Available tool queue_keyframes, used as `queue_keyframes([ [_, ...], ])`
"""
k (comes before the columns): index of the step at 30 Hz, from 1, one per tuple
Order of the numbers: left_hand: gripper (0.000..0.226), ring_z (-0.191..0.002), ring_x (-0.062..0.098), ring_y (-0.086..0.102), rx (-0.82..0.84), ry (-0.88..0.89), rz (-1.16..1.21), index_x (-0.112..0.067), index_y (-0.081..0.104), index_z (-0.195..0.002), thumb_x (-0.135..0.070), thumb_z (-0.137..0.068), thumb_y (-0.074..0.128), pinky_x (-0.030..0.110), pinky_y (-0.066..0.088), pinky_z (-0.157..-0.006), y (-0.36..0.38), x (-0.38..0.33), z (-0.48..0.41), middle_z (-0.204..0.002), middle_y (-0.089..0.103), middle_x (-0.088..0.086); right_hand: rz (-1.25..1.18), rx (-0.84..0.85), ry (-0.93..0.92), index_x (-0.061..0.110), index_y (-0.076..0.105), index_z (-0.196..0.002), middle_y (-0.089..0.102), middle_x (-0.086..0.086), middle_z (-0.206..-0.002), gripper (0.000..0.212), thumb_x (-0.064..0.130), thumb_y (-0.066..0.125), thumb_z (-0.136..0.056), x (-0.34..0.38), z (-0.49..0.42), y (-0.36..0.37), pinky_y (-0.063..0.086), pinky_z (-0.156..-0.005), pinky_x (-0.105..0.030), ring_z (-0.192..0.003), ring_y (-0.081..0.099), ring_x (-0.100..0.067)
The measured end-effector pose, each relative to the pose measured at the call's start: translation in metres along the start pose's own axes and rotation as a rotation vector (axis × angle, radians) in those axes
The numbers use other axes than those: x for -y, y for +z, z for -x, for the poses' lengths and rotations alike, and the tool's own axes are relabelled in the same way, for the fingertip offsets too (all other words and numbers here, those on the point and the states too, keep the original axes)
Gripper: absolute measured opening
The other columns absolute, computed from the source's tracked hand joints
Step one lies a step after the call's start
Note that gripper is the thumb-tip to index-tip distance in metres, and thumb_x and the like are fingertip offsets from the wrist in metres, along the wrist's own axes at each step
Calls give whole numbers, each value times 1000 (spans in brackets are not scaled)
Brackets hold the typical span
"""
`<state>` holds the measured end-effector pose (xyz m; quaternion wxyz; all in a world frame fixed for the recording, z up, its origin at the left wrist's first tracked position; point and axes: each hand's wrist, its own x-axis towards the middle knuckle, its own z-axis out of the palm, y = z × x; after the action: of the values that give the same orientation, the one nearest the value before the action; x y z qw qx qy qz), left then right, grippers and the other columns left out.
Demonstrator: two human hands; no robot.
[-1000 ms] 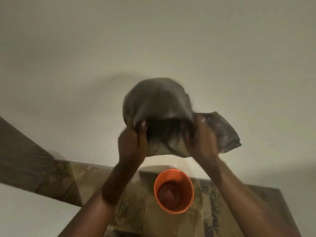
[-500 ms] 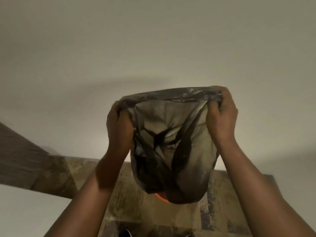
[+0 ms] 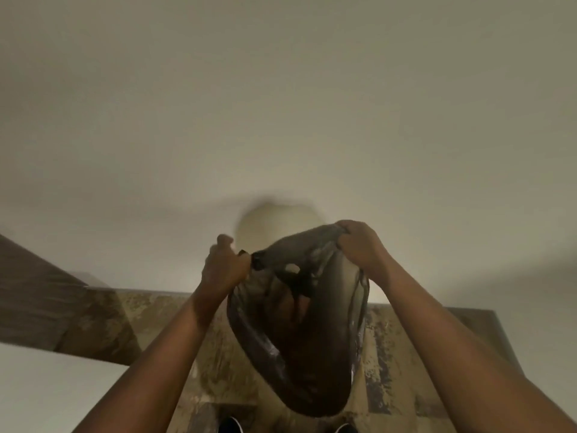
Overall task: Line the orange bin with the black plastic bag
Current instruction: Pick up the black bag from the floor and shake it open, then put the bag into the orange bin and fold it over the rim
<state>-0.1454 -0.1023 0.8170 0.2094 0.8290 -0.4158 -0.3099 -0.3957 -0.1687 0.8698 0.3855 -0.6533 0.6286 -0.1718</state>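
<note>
Both top edges of black bag (image 3: 315, 354) in L hand (image 3: 223, 270), R hand (image 3: 359, 246)

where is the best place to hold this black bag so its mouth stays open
Take the bag by its top rim, one hand on each side, coming from the outside. It is limp and hangs down from that rim, so only a pull at two opposite edges spreads the mouth. The left hand and right hand grip it that way now.
</note>
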Motion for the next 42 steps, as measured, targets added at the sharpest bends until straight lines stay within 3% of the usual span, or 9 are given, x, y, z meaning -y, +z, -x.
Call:
queue_keyframes([
  [3, 92, -131, 30, 44, -4, 381, -252, -29, 24, -153, -51, -76, 70, 50, 41, -105, 3, -27, 11, -145, 41, 8, 51, 81, 25, 0, 74, -91, 68, -13, -81, 24, 10, 52, -89, 23, -9, -3, 40, -57, -30, -64, 53, -17],
  [6, 63, -118, 21, 55, 172, 485, -50, -20, 48, -139, -44, -86, 70, 30, 48, -93, 15, -54, 19, -120, 56, -6, 76, 223, -31, 3, 77, -105, 74, -16, -104, 27, 17, 56, -96, 42, -17, -2, 52, -73, -33, -79, 62, -18],
  [10, 14, -74, 19, 68, 145, 238, 213, -9, 70, -91, -19, -96, 62, 13, 45, -54, 5, -69, 9, -77, 68, -1, -32, 323, -67, 22, 72, -120, 74, -7, -112, 31, 35, 74, -91, 45, -22, -18, 59, -96, -42, -103, 72, -26],
  [17, 22, -71, 18, 53, 138, -208, 848, 0, 62, -117, -9, -98, 54, 38, 46, -82, -28, -69, -6, -88, 57, 8, 117, 424, -22, 25, 64, -123, 66, 8, -115, 43, 43, 79, -87, 3, 12, -8, 50, -85, -25, -106, 61, -14],
  [25, 6, -85, 29, 59, 80, -331, 1085, -9, 64, -96, -9, -97, 58, 34, 51, -72, -26, -76, -2, -95, 64, 14, 166, -412, -253, 21, 48, -140, 54, 0, -126, 91, 75, 72, -72, -18, 65, 79, 44, -94, -27, -111, 45, -12],
  [31, 22, -101, 34, 68, 195, -263, 1025, -7, 70, -113, -16, -94, 62, 39, 58, -80, -27, -60, -8, -106, 74, 16, -78, -70, 183, 16, 69, -116, 73, -6, -114, 21, 15, 62, -96, -46, 34, 94, 57, -98, -43, -107, 69, -25],
  [35, 29, -99, 37, 71, 283, -261, 865, -1, 72, -114, -14, -88, 71, 49, 58, -92, -49, -32, -18, -113, 74, 22, -479, 103, 240, 24, 72, -95, 73, 0, -98, 6, 26, 69, -91, -61, 5, 56, 59, -85, -35, -91, 72, -22],
  [38, 28, -78, 35, 72, 445, -259, 716, 7, 71, -110, -12, -90, 69, 43, 62, -74, -67, -9, -19, -98, 75, 25, -839, 186, 268, 10, 81, -87, 77, -12, -90, 38, 34, 96, -61, -82, -20, 25, 60, -80, -36, -75, 77, -19],
  [42, 23, -75, 33, 71, 603, -294, 679, 2, 75, -102, -18, -91, 70, 40, 62, -69, -78, 15, -16, -93, 74, 23, -704, 299, 395, 1, 76, -119, 74, -20, -118, 50, 35, 83, -82, -81, -32, -13, 57, -99, -46, -102, 72, -33],
])
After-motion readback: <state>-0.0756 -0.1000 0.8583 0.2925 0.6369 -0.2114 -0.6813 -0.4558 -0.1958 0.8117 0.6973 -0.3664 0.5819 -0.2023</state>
